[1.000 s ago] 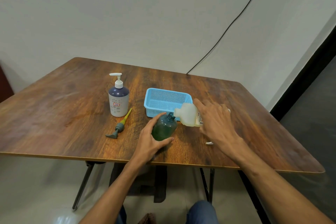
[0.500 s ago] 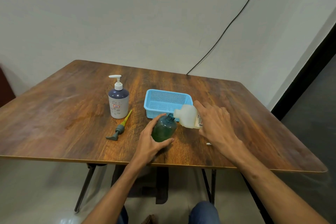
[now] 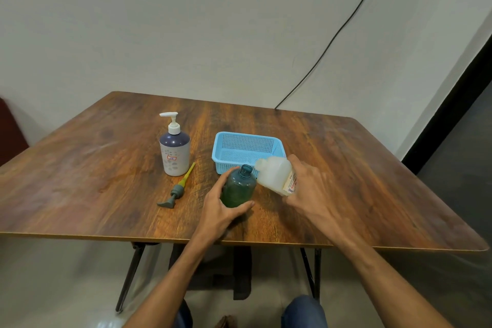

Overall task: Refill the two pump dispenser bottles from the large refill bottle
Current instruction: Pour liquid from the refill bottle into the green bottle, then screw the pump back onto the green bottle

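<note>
Refill bottle point(image 3: 275, 176) tipped beside open green bottle point(image 3: 237, 186).

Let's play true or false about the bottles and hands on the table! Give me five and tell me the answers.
1. The left hand holds the green bottle. True.
2. The green bottle has its pump screwed on. False: its neck is open, and a grey and yellow pump lies on the table.
3. The right hand tips a whitish refill bottle toward the green bottle. True.
4. The blue basket is full of bottles. False: nothing shows inside it.
5. The bottle with the white pump is lying on its side. False: it stands upright.
</note>
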A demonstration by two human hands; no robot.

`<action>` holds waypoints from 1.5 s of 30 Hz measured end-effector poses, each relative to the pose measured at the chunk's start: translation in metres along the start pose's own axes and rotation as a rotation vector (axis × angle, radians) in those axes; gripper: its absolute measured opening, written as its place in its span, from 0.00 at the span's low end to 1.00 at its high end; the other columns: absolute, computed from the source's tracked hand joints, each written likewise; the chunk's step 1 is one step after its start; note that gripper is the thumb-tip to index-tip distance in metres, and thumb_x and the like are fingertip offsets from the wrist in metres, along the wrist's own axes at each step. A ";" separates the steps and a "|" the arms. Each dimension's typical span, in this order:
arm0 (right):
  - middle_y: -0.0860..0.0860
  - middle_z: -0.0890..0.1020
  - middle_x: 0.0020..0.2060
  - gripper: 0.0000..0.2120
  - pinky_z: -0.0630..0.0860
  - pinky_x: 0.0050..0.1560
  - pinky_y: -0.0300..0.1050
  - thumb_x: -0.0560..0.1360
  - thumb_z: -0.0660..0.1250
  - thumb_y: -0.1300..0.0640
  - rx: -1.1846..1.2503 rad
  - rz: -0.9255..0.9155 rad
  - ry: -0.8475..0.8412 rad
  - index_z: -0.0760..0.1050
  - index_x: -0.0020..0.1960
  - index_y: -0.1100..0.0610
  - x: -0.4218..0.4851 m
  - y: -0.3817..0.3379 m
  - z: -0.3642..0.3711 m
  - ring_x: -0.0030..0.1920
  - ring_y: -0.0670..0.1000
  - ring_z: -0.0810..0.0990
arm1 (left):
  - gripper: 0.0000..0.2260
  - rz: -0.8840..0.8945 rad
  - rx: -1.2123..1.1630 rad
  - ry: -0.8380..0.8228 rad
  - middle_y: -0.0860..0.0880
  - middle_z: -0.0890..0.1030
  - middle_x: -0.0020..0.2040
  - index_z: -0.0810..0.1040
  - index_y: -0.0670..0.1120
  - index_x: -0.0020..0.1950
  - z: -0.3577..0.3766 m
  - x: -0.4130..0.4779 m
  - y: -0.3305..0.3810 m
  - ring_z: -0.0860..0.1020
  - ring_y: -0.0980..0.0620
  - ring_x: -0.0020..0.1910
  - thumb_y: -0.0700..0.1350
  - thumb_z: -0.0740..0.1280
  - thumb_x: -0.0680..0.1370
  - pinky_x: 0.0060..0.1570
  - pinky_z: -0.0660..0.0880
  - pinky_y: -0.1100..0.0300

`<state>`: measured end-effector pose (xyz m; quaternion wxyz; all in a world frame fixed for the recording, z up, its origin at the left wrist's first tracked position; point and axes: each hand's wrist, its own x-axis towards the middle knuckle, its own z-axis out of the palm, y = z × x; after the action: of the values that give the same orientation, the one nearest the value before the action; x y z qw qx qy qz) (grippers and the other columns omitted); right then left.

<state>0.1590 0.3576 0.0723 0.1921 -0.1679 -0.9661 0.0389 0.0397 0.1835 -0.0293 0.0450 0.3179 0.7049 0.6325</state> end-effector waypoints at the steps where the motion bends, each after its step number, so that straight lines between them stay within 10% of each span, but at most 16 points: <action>1: 0.49 0.80 0.56 0.37 0.77 0.42 0.43 0.62 0.81 0.51 0.058 0.018 0.015 0.68 0.66 0.50 0.000 0.000 0.003 0.50 0.49 0.80 | 0.37 0.000 0.000 0.003 0.65 0.73 0.68 0.67 0.66 0.70 0.000 0.000 0.000 0.70 0.72 0.67 0.47 0.82 0.69 0.60 0.68 0.78; 16: 0.44 0.80 0.53 0.39 0.74 0.42 0.36 0.55 0.85 0.54 0.716 0.284 0.238 0.73 0.63 0.49 -0.011 0.006 0.040 0.53 0.46 0.78 | 0.35 -0.041 -0.025 0.025 0.66 0.76 0.63 0.69 0.62 0.69 -0.002 0.000 -0.001 0.74 0.73 0.62 0.45 0.82 0.67 0.57 0.71 0.76; 26: 0.44 0.78 0.55 0.39 0.81 0.51 0.51 0.56 0.84 0.53 0.788 0.314 0.276 0.71 0.63 0.47 -0.012 0.012 0.051 0.57 0.47 0.76 | 0.40 -0.070 -0.064 0.024 0.65 0.79 0.64 0.72 0.65 0.69 -0.009 0.001 -0.002 0.77 0.61 0.66 0.56 0.84 0.60 0.67 0.75 0.53; 45: 0.37 0.78 0.54 0.43 0.82 0.45 0.44 0.56 0.81 0.48 0.824 0.349 0.367 0.69 0.68 0.43 -0.019 0.016 0.074 0.56 0.45 0.77 | 0.54 -0.075 0.072 -0.039 0.63 0.71 0.69 0.56 0.56 0.80 -0.015 -0.014 -0.011 0.72 0.69 0.67 0.39 0.85 0.62 0.67 0.70 0.69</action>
<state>0.1521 0.3653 -0.0053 0.4004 -0.2413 -0.7779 0.4199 0.0399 0.1635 -0.0410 0.0707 0.3050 0.7377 0.5982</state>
